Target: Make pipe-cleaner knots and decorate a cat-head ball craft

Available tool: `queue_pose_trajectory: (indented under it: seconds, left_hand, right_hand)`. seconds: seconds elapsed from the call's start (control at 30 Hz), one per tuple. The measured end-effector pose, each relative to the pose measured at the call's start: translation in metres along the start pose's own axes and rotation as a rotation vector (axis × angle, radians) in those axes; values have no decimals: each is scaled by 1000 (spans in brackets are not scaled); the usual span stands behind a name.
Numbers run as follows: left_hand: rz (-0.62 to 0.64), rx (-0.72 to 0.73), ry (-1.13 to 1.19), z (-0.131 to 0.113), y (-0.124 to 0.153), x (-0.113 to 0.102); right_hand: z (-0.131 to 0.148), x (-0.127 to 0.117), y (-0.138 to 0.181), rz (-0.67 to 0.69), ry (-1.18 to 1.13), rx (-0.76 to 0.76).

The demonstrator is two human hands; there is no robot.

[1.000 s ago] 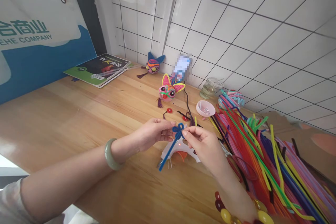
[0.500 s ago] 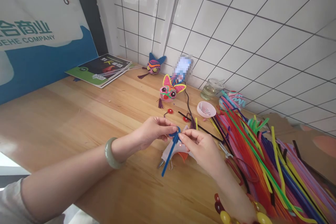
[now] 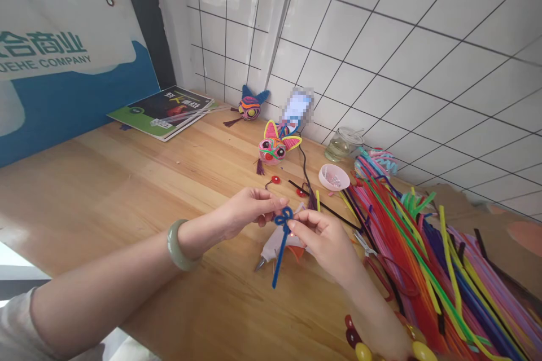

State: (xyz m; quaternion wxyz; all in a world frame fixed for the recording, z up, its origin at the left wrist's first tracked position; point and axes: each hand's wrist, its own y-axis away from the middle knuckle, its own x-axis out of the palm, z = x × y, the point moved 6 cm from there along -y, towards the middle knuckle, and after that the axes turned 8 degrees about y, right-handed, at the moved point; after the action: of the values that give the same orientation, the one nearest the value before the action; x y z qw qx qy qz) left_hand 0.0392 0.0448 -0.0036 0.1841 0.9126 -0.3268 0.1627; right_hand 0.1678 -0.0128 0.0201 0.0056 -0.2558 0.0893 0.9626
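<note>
A blue pipe cleaner (image 3: 278, 259) is bent into several small loops at its top, and its straight end points down. My right hand (image 3: 322, 234) pinches it at the right side of the loops between thumb and forefinger. At the upper left of the loops, my left hand (image 3: 249, 211) has thumb and fingers closed on the edge of the blue pipe cleaner. Below both hands a white glue gun (image 3: 271, 245) lies on the table, partly hidden by the right hand. Red-handled scissors (image 3: 376, 268) lie right of my right forearm.
A big pile of coloured pipe cleaners (image 3: 423, 265) covers the right side. Behind my hands are a pink bowl (image 3: 345, 180), a glass jar (image 3: 339, 146), a pink cat-like ornament (image 3: 271, 149), a blue-eared one (image 3: 249, 107) and a phone (image 3: 296, 107). Booklets (image 3: 144, 118) lie at back left.
The blue pipe cleaner has turned so its loops now face me and its straight end hangs more upright. My left fingers have shifted slightly up off the front of the loops.
</note>
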Motion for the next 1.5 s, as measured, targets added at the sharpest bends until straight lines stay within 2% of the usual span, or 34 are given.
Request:
queue_pose_trajectory:
  seconds: [0.17, 0.4, 0.73, 0.93, 1.3, 1.5]
  left_hand:
    - [14, 7, -8, 0, 0, 1]
    - [-9, -9, 38, 1, -2, 1]
    - [-8, -31, 130, 5, -3, 1]
    - [-36, 3, 102, 0, -1, 1]
    - [37, 12, 30, -1, -1, 5]
    - [71, 69, 15, -1, -3, 2]
  right_hand:
    - [1, 0, 1, -4, 20, 3]
    - [-3, -1, 0, -51, -136, 38]
    - [-10, -3, -1, -78, -207, 63]
    - [-10, -3, -1, -87, -235, 63]
    - [-7, -7, -1, -94, -231, 55]
    - [-5, -6, -1, -36, -159, 34]
